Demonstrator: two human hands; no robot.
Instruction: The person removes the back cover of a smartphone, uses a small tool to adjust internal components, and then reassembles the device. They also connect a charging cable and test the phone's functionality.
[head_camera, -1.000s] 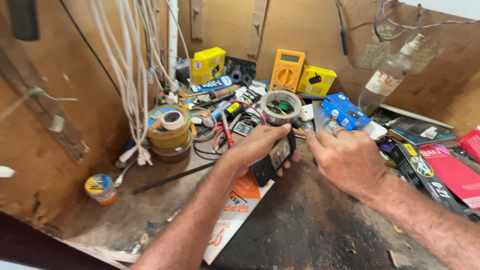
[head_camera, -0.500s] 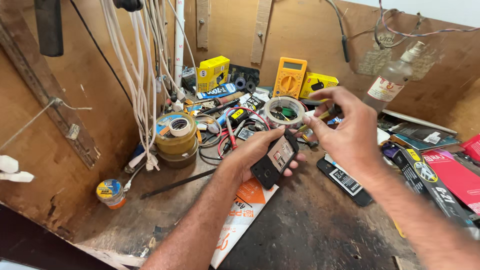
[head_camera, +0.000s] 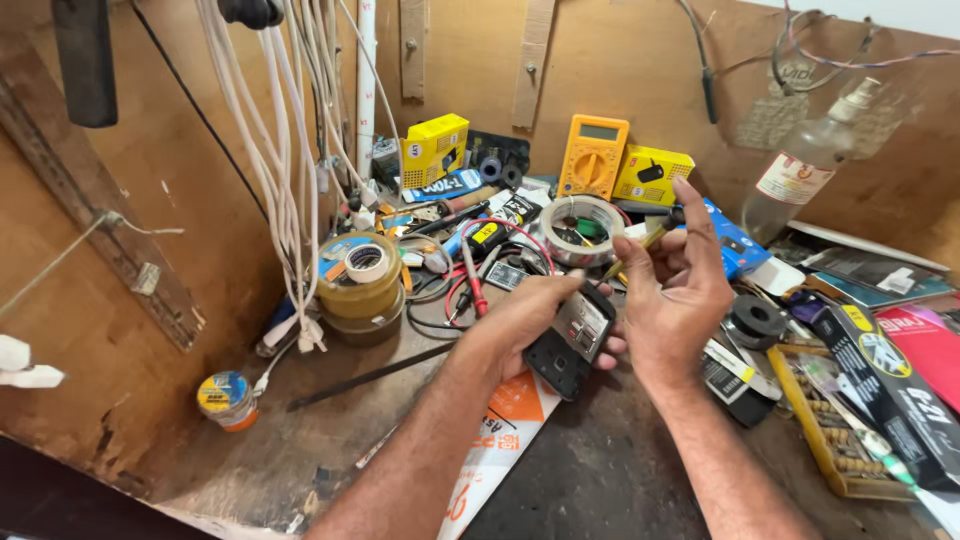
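Black switch plate (head_camera: 570, 340) in left hand (head_camera: 530, 315) grip

We're looking down on a worn, dark-stained workbench (head_camera: 600, 490) set against plywood walls, and it's crowded. At the left, a stack of tape rolls (head_camera: 360, 285) sits beside a small round tin (head_camera: 227, 398) near the corner. A thin dark rod (head_camera: 370, 377) lies across the bare patch. Further back we've got a yellow multimeter (head_camera: 592, 155) leaning up, yellow boxes (head_camera: 435, 148) either side, and a clear bottle (head_camera: 810, 160). A white-and-orange printed sheet (head_camera: 500, 440) lies flat at the front edge.
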